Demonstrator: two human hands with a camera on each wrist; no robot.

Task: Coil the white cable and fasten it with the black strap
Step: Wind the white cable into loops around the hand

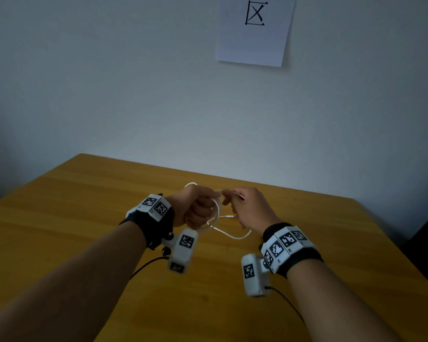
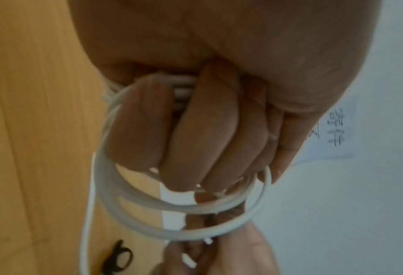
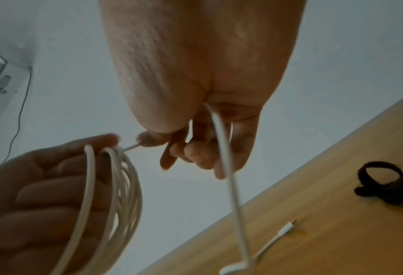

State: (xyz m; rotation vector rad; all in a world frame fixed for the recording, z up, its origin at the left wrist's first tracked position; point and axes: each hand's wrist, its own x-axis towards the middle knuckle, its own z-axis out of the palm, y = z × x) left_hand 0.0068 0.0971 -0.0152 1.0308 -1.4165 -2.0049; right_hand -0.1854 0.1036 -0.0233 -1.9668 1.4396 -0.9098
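Above the yellow wooden table [image 1: 84,218], the left hand [image 1: 193,208] clenches the coiled thin white cable [image 3: 115,186]; the right hand [image 1: 247,206] pinches its loose strand beside the looped black fabric strap [image 3: 384,184].

The cable [image 1: 235,235] is white, plug and all, pale against the honey-yellow table [image 1: 84,218] with its faint wood grain. The strap [image 3: 384,183] lying there is black and fuzzy-looking. Both wrist bands [image 1: 292,245] are black, carrying white blocks printed with black-and-white square codes. The wall [image 1: 109,82] is a greyish white; the paper sheet [image 1: 255,30] on it is white with a black inked character.
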